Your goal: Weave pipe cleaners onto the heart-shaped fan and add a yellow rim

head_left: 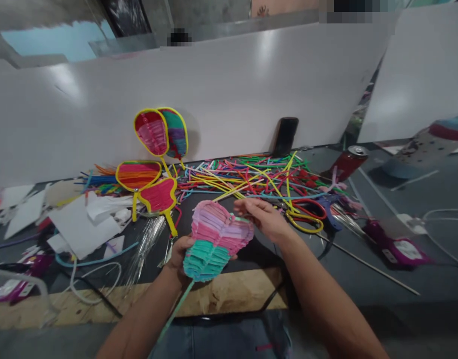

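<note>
My left hand grips a heart-shaped fan of fuzzy pipe cleaners from its lower left side, with some fingers hidden behind it. Bands of pink, lilac and teal cross the heart, and a pale green stem slants down from its tip over my forearm. At the upper right lobe, my right hand has its fingers bent together in a pinch close to the edge. Whatever is between those fingertips is too small to make out.
Loose coloured pipe cleaners spread along the white board. Several yellow-edged fans stand or lie at left. A phone leans on the board. Scissors, a can and a thin stick are at right; paper scraps lie left.
</note>
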`<state>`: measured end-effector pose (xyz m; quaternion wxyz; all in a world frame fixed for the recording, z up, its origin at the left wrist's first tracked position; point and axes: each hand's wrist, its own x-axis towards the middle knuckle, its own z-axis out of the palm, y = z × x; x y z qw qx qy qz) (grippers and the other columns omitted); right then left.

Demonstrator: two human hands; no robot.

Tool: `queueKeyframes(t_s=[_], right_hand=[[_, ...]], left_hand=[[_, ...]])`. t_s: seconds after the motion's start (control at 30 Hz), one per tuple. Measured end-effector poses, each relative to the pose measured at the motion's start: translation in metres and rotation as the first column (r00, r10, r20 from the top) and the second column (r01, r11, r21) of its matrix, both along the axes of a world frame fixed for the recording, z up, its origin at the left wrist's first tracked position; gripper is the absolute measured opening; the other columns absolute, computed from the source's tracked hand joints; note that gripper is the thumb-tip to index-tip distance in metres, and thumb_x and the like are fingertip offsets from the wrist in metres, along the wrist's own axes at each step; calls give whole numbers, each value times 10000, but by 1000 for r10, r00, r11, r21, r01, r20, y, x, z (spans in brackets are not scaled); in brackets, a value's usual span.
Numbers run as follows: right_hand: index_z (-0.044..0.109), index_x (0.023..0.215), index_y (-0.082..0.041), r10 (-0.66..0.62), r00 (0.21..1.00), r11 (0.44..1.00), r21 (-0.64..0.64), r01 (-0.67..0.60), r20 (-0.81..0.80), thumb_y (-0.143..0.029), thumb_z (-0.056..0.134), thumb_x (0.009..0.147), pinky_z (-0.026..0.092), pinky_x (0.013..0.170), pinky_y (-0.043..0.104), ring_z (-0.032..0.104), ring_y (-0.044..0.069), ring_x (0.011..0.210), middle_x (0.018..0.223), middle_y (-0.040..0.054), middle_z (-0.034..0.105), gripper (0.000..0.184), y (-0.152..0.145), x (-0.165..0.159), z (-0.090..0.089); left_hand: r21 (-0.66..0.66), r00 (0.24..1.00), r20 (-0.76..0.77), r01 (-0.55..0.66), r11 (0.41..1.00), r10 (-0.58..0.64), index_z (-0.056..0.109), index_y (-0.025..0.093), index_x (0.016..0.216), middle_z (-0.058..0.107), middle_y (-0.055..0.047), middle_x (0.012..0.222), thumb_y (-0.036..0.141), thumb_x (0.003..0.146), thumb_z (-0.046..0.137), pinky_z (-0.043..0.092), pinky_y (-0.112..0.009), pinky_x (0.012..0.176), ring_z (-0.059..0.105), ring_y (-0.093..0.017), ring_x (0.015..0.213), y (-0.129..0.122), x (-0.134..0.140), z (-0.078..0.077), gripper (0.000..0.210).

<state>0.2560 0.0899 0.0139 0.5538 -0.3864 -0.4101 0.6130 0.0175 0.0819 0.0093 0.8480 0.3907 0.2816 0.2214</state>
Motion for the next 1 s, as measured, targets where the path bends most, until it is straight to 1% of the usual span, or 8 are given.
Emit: queueKeyframes(t_s=[0.07, 0.17, 0.33, 0.53, 0.67, 0.77, 0.9, 1.0], right_hand=[[713, 903, -192, 112, 993, 994, -20, -112, 23, -458, 707, 709, 484, 703, 270, 626, 145, 757, 857, 34, 707, 328, -3, -5, 1], [698, 942, -194, 144, 988, 990, -5, -144, 51, -381, 757, 671, 488, 707, 277, 624, 131, 722, 862, 17, 706, 335, -6, -12, 3], [697, 915, -195, 33, 979, 993, 107, -56, 201, -352, 740, 690, 490, 711, 281, 631, 142, 739, 847, 20, 707, 277, -6, -17, 1], [711, 904, -211, -202, 850, 952, 300, 54, 486, -282, 602, 786, 496, 758, 312, 649, 182, 806, 887, 34, 725, 176, -5, -21, -5], [716, 894, -206, -257, 814, 934, 351, 70, 521, -270, 571, 799, 505, 736, 299, 659, 181, 780, 865, 41, 729, 185, -5, -23, -10], [720, 882, -206, -271, 812, 929, 361, 81, 516, -271, 576, 802, 513, 732, 301, 666, 183, 773, 857, 44, 734, 177, -5, -23, -12], [721, 912, -212, -242, 839, 943, 323, 84, 488, -297, 613, 786, 524, 783, 330, 674, 197, 834, 925, 46, 735, 186, -5, -23, -9], [703, 977, -205, -212, 871, 955, 282, 89, 442, -336, 694, 722, 534, 784, 324, 670, 204, 879, 986, 52, 725, 287, -4, -22, -6]], left_hand=[[-110, 999, 13, 47, 993, -46, 579, 98, 1164, 710, -173, 891, 641, 534, 520, 468, -507, 776, 648, -377, 910, 1, 4, 0, 834], [-147, 1000, 10, -8, 989, 10, 557, 112, 1196, 701, -162, 974, 624, 525, 500, 442, -533, 827, 632, -390, 961, 2, 8, 0, 846], [-229, 997, 71, 5, 973, 12, 538, 79, 1220, 694, -178, 1015, 574, 539, 500, 423, -547, 855, 607, -411, 1015, 5, 6, -6, 843], [-239, 997, 64, -29, 971, 45, 607, 90, 1114, 709, -173, 948, 554, 530, 514, 428, -553, 841, 615, -411, 1001, 5, 7, -6, 752], [-252, 999, 39, -16, 968, 26, 670, 107, 930, 717, -157, 767, 549, 518, 521, 438, -545, 820, 654, -390, 900, 3, 10, -1, 622], [-271, 994, 87, -37, 962, 63, 675, 118, 890, 717, -138, 748, 506, 510, 550, 453, -524, 807, 668, -372, 849, 2, 11, 0, 558], [-310, 982, 165, -34, 950, 89, 668, 105, 930, 713, -116, 736, 458, 541, 574, 471, -501, 799, 674, -345, 810, 4, 8, -7, 534], [-331, 960, 239, -57, 942, 142, 659, 65, 953, 703, -105, 696, 400, 613, 554, 460, -498, 842, 675, -320, 795, 6, 3, -17, 489]])
